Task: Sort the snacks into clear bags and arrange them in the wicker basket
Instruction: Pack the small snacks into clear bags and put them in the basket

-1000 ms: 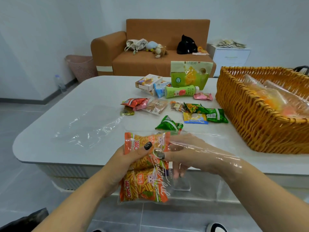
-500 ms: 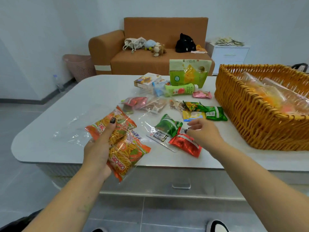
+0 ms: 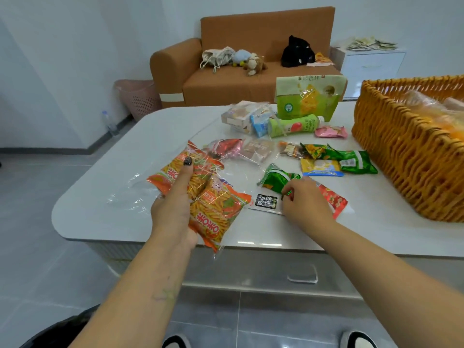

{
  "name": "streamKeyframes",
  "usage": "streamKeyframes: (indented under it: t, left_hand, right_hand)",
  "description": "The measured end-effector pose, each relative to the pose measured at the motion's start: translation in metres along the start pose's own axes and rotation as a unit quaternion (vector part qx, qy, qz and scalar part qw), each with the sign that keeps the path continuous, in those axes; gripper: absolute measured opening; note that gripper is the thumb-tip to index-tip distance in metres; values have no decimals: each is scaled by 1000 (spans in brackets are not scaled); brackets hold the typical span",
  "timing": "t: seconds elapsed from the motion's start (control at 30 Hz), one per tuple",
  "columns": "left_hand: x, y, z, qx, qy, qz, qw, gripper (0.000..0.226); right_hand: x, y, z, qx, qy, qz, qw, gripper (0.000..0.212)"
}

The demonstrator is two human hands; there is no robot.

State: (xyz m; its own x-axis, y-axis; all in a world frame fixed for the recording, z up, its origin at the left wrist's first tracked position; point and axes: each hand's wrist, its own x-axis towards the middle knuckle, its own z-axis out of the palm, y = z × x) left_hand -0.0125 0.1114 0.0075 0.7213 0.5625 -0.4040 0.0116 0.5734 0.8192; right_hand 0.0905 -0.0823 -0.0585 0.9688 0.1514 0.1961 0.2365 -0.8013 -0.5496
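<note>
My left hand (image 3: 175, 209) grips a clear bag holding orange snack packets (image 3: 216, 204) just above the table's near edge, thumb across the top. My right hand (image 3: 303, 199) reaches down onto a green snack packet (image 3: 276, 179), fingers curled at its edge; whether it pinches the packet is unclear. A red packet (image 3: 334, 200) and a black-labelled white sachet (image 3: 266, 202) lie beside that hand. The wicker basket (image 3: 401, 151) stands at the right with filled clear bags inside.
More snacks lie mid-table: green packets (image 3: 351, 159), a yellow-blue packet (image 3: 321, 168), a green bottle (image 3: 293, 125), boxes (image 3: 243, 116), a tall green pouch (image 3: 308, 96). An empty clear bag (image 3: 130, 194) lies at the left. A brown sofa (image 3: 238, 79) stands behind.
My right hand came out of the clear bag, dropped to the table and has shifted from the red packet to the green one. My left hand carried the bagged orange packets left and up.
</note>
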Motion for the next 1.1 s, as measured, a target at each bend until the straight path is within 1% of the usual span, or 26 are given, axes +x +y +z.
streamKeyframes:
  t: [0.03,0.07,0.1,0.17,0.23,0.3,0.4,0.53,0.6,0.67,0.73,0.8,0.83,0.87,0.9,0.93,0.97,1.0,1.03,1.07,1.1]
  left_hand:
    - [1,0,1,2,6,0,1000,52]
    - [2,-1,1,3,13,3,1000,52]
    - [4,0,1,1,21,8,1000,52]
    - [6,2,1,-7,41,17,999,52]
    - [7,6,1,-13,53,24,998,54]
    - [6,9,1,-15,62,27,998,56]
    - [4,10,1,-12,65,28,997,54]
    - [4,10,0,-11,66,34,997,55]
    - [6,11,0,-9,70,37,997,53]
    - [7,10,0,-8,68,35,997,53]
    - [7,7,1,-2,68,33,997,52]
    - [7,2,3,4,62,27,998,51]
    - [7,-1,4,7,57,23,998,51]
    - [7,-3,5,10,53,19,998,51]
    - [8,-4,6,12,52,17,998,51]
    - [10,-4,7,12,52,16,998,51]
    - [11,-4,8,10,52,16,998,51]
    - [12,-4,10,8,52,16,999,51]
    - [14,-5,11,8,51,18,999,50]
    - [15,-6,13,9,49,18,999,50]
    - [15,-7,15,10,47,18,999,51]
  right_hand:
    - [3,0,4,-5,41,-19,999,26]
    - [6,0,7,-18,67,-42,997,36]
    - [10,1,9,-40,72,-64,995,48]
    - [18,3,14,-92,36,-85,991,64]
    - [28,7,16,-119,-38,-71,990,71]
    - [38,11,16,-152,-105,-69,980,73]
    - [50,17,16,-188,-136,-75,970,67]
    - [59,12,13,-218,-136,-62,965,57]
    - [60,9,13,-232,-89,-73,966,50]
    - [61,9,16,-207,-18,-81,975,44]
    - [58,14,19,-138,35,-87,986,40]
    - [58,18,17,-21,64,-65,996,38]
    - [60,17,13,55,86,-40,994,37]
    - [65,15,9,133,110,-5,985,35]
    - [71,13,4,228,128,42,964,33]
    - [79,12,-2,354,131,96,921,32]
    - [86,10,-9,500,105,145,847,32]
    - [90,10,-15,633,60,172,753,33]
    - [92,12,-22,725,28,182,663,36]
    - [95,17,-27,771,19,184,609,38]
    - [96,21,-30,785,22,182,592,38]
